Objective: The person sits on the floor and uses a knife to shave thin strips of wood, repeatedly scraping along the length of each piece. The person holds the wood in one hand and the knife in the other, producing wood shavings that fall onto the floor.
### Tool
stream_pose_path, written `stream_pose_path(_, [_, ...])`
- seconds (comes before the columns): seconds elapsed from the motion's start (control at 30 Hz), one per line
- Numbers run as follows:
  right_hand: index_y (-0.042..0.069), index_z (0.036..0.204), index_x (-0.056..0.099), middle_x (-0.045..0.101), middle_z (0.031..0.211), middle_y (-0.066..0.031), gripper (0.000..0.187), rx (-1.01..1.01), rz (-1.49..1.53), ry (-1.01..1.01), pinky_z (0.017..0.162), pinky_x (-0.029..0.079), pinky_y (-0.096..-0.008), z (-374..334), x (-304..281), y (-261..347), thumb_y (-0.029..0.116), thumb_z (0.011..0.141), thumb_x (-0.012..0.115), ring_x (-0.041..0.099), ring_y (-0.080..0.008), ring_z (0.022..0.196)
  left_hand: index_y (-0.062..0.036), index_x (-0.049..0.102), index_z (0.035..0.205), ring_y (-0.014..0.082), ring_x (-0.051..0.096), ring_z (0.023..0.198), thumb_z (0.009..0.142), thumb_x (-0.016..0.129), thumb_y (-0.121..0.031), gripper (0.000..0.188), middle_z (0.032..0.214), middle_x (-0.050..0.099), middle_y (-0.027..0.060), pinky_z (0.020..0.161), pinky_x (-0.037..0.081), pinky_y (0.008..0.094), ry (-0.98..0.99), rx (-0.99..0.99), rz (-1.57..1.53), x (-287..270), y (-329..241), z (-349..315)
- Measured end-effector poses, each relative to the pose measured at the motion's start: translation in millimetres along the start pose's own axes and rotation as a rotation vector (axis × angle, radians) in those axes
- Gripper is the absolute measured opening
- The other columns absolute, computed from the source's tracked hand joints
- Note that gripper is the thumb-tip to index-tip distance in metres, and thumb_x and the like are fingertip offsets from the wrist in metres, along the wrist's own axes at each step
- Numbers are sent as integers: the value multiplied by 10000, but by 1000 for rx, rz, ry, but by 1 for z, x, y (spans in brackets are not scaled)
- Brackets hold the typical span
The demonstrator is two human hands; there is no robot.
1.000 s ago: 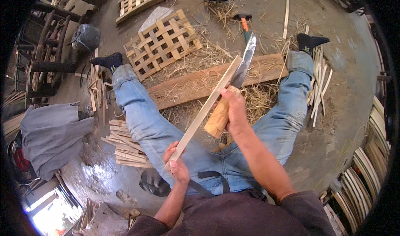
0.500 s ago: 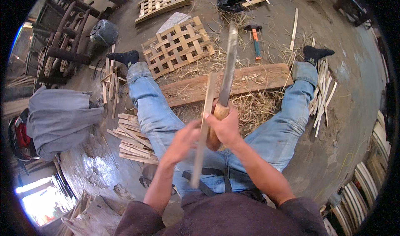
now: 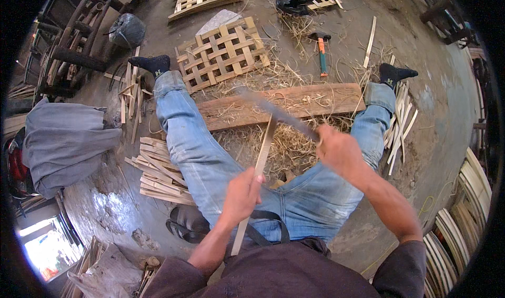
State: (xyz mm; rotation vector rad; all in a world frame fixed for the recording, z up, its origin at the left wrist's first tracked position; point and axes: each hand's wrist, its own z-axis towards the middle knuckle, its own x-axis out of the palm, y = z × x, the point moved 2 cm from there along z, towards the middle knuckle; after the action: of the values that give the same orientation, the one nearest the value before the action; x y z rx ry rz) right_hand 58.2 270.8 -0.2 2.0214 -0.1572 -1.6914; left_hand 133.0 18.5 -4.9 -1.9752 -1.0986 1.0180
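My left hand (image 3: 242,195) is closed round a narrow flat strip of split wood or bamboo (image 3: 264,149), which slants from my lap up towards the plank. In my right hand (image 3: 339,148) is a long knife (image 3: 294,121); its handle is hidden by my fingers, and its blade, blurred towards the tip, points to the upper left. The blade crosses the strip's far end; whether they touch I cannot tell. Beyond them a wooden plank (image 3: 315,99) lies across the floor between my outstretched legs, with curly shavings (image 3: 294,145) on and around it.
A woven lattice panel (image 3: 223,53) lies past the plank, near a hammer (image 3: 322,56) and a black plastic bag (image 3: 294,2). Cut strips are piled beside my left leg (image 3: 160,171) and right leg (image 3: 401,121). A grey cloth (image 3: 68,140) hangs at the left.
The strip has passed from beside the knife handle into my left hand's grip. My right hand has moved right, and the knife has swung from upright to leaning left across the strip's end.
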Motion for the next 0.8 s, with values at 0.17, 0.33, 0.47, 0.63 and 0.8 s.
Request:
stream_pose_path(0.17, [22,907,489,621,804,-207,159,124,-3,11,609,521,-467,18,7,-14,95,801,583,638,-389,711,-10,557,924,141,551,485,999,431,-209,248,623,528,77,486,457,307,-4,31,-57,-5,4,-7])
stream_pose_path(0.33, [20,900,492,616,770,-187,112,-196,-7,156,625,526,-469,-18,12,31,92,825,535,633,-388,704,-24,550,881,93,497,469,1012,408,-285,324,621,483,8,458,424,250,92,-131,-310,-6,12,-12])
stream_pose_path(0.47, [20,894,493,617,785,-193,114,-105,43,138,614,535,-471,-17,26,17,104,828,533,638,-391,711,-17,549,862,88,495,475,1013,391,-288,348,607,484,3,453,403,253,145,-158,-455,-8,14,-8])
stream_pose_path(0.63, [19,883,488,618,755,-207,121,-89,34,150,602,526,-477,-12,17,19,91,813,555,633,-404,669,-26,537,861,81,483,472,1012,402,-286,329,611,473,-5,450,399,243,173,-181,-404,-9,9,-19])
stream_pose_path(0.8, [15,877,480,621,758,-215,147,-90,40,148,604,517,-487,-23,17,17,107,812,574,635,-406,679,-38,534,858,80,487,476,1012,407,-282,316,617,468,-10,453,407,241,184,-243,-418,-6,9,-30])
